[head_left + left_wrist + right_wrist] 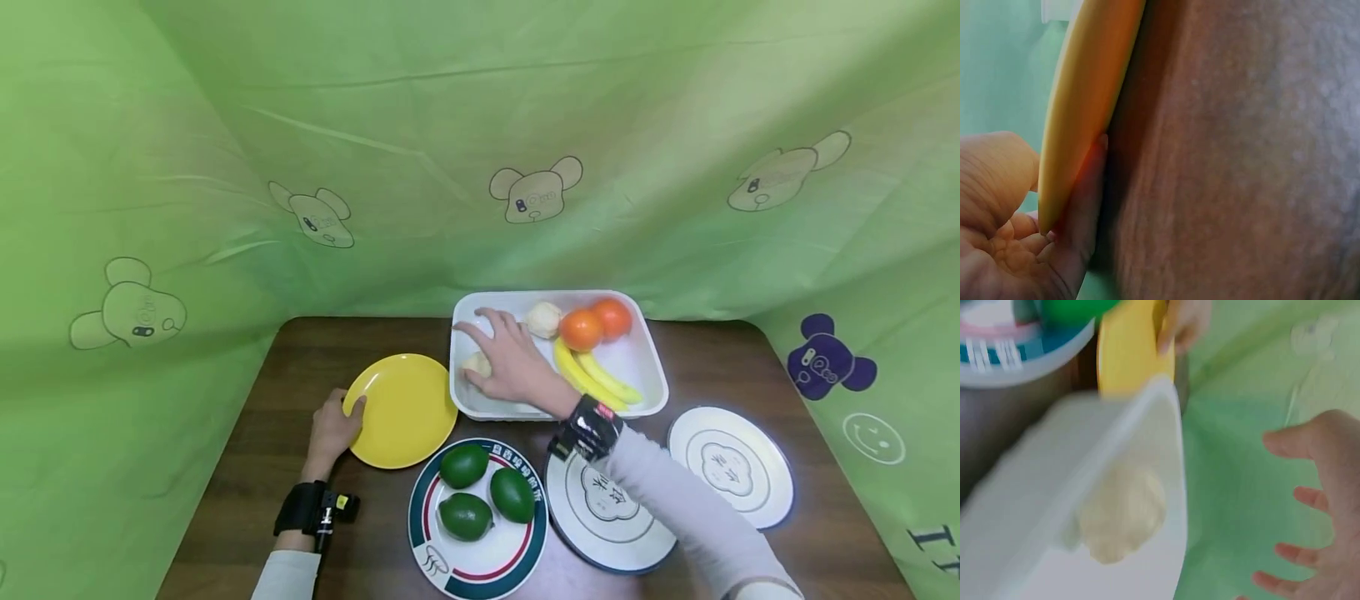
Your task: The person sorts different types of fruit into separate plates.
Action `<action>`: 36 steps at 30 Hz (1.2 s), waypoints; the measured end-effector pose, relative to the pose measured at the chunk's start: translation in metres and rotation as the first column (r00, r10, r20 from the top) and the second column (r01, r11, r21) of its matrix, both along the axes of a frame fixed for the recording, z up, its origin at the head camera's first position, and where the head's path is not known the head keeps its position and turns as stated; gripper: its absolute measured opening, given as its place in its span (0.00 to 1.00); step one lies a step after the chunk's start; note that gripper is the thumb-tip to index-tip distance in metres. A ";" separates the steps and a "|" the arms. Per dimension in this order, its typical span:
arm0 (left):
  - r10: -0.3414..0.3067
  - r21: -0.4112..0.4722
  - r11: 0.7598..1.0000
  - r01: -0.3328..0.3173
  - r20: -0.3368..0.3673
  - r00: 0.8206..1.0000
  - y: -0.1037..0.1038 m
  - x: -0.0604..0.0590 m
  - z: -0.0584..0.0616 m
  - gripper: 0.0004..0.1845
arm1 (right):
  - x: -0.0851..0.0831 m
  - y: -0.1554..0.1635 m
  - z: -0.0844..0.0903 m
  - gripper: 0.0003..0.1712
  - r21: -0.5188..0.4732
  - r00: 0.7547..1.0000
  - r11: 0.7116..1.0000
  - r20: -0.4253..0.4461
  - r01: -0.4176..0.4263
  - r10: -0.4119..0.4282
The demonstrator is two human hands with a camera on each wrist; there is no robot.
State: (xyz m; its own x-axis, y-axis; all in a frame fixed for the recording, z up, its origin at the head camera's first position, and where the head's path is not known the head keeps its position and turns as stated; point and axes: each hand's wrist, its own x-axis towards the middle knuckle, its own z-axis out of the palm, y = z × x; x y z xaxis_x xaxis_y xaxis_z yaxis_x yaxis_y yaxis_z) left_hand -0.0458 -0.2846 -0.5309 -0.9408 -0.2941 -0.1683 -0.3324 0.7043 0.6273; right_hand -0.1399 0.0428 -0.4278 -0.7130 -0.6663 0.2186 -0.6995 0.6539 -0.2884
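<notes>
My left hand (332,429) pinches the left rim of a yellow plate (402,410), thumb on top and fingers underneath. In the left wrist view the plate (1088,94) shows edge-on, close over the wooden surface. My right hand (512,357) is over the left part of a white bin (536,297), its fingers spread and nothing in them. Under it lies a pale, round bulb-like vegetable (1124,515), partly hidden by the hand in the head view. A second pale bulb (543,319), two oranges (581,330) and yellow bananas (588,375) share the bin.
In front stands a green-rimmed plate (480,575) with three dark green lime-shaped fruits (465,517). Right of it, partly under my right forearm, is a white patterned plate (603,517); another white plate (731,467) lies farther right. A green cloth (420,167) hangs behind the table.
</notes>
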 end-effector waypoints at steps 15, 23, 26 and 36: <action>0.003 -0.003 1.000 -0.003 -0.016 1.000 0.002 0.001 -0.005 0.27 | -0.042 -0.024 -0.055 0.43 0.368 0.946 0.923 0.324 -0.112 -0.014; 0.006 0.013 1.000 -0.006 -0.020 1.000 0.004 0.005 -0.003 0.26 | -0.043 -0.025 -0.066 0.34 0.320 0.964 0.946 0.264 -0.052 -0.036; -0.005 0.011 1.000 0.005 -0.022 1.000 0.005 0.006 -0.005 0.26 | -0.041 -0.022 -0.063 0.31 0.192 0.977 0.980 0.197 0.045 -0.083; 0.004 0.006 1.000 -0.004 -0.012 1.000 0.005 0.009 -0.006 0.26 | -0.009 -0.064 -0.020 0.22 -0.167 0.999 0.986 0.038 -0.028 0.035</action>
State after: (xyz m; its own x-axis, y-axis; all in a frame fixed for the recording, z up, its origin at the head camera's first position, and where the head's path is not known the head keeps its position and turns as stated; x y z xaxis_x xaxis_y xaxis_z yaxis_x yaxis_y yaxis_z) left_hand -0.0371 -0.2794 -0.5369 -0.9415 -0.2972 -0.1588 -0.3279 0.6994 0.6351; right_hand -0.1487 -0.0215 -0.4476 -0.7030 -0.6452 0.2993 -0.7042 0.5725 -0.4199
